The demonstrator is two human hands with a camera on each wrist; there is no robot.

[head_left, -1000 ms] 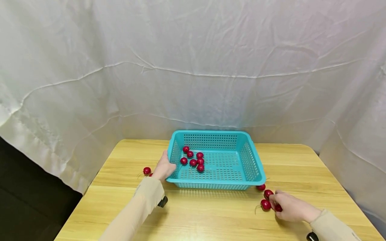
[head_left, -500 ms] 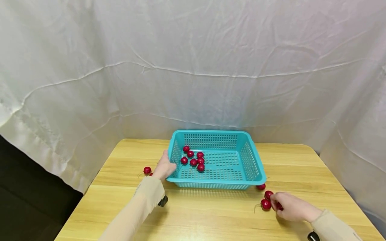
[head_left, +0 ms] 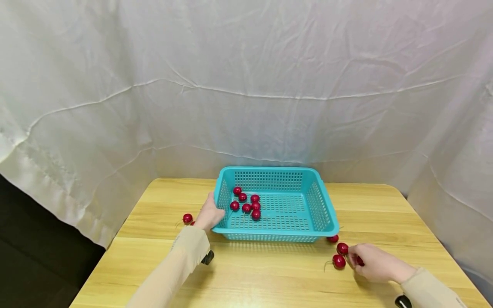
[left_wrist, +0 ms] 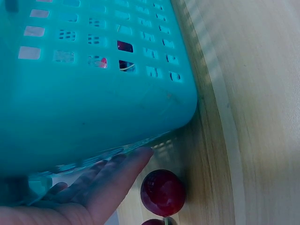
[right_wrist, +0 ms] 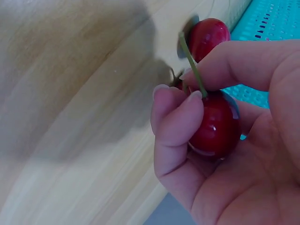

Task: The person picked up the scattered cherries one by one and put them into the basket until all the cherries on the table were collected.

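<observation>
A turquoise plastic basket point(head_left: 271, 236) with perforated walls stands on the table, several red cherries point(head_left: 256, 214) lying in its left part. My left hand point(head_left: 209, 214) holds the basket's left side, thumb at the rim; in the left wrist view its fingers point(left_wrist: 123, 176) lie straight along the outside wall. My right hand point(head_left: 375, 263), right of the basket, curls its fingers around a stemmed cherry point(right_wrist: 216, 125) held against the palm. Two loose cherries lie just left of that hand, one farther back point(head_left: 342, 248) and one nearer point(head_left: 339, 262).
Another cherry point(head_left: 333, 238) lies by the basket's front right corner. Left of my left hand are a cherry point(head_left: 187, 218) and a second one partly hidden by the hand. Behind the wooden table point(head_left: 269, 278) hangs a pale cloth point(head_left: 269, 107).
My right hand has shifted slightly to the right with the cherry in its fingers. The left hand and basket have stayed in place.
</observation>
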